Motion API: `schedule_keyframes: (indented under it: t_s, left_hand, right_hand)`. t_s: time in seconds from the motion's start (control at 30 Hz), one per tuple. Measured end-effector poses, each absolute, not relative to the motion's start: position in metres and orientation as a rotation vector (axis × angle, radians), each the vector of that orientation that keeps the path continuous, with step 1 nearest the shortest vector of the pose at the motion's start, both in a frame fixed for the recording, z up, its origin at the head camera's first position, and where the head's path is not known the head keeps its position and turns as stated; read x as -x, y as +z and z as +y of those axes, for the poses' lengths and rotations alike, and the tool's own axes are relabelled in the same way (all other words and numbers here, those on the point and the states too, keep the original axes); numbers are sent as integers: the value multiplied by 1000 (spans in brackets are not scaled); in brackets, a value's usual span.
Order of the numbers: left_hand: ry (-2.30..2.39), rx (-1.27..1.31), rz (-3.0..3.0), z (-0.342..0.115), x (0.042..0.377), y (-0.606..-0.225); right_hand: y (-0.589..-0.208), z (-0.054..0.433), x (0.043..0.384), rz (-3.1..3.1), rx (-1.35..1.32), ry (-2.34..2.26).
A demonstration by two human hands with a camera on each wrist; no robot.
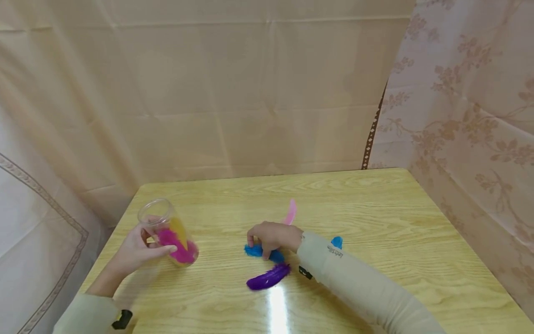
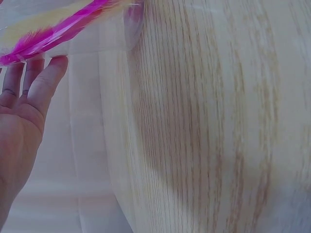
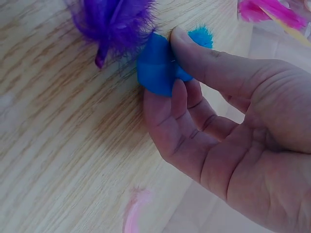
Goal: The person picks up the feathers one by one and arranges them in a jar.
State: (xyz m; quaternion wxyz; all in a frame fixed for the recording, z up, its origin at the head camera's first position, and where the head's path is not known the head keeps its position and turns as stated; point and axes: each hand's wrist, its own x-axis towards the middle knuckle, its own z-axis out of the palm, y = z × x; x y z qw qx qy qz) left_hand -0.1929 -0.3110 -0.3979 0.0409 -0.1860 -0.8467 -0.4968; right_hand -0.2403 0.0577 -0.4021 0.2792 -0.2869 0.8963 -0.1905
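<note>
Wood-grain tbl; curtains L, rear, R. Lower L of frame: your L hand grips 1 clear jar, tilted, w/ 1 magenta feather, 1 yellow feather. Lower ctr: your R hand, well apart, pinches 1 blue feather; 1 purple feather below, 1 pink feather above. Further R: 2nd blue feather by sleeve.

Right sleeve: small lettering, apparently "Lets…", rest unclear.

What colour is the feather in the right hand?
Blue. The feather shows best in the right wrist view.
</note>
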Motion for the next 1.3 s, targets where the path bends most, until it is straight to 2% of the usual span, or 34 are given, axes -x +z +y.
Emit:
schedule_keyframes:
  t_s: [1.3]
  left_hand:
    - [-1648, 590, -2548, -310, 193, -397]
  right_hand:
    - [-403, 51, 239, 2428, 726, -456]
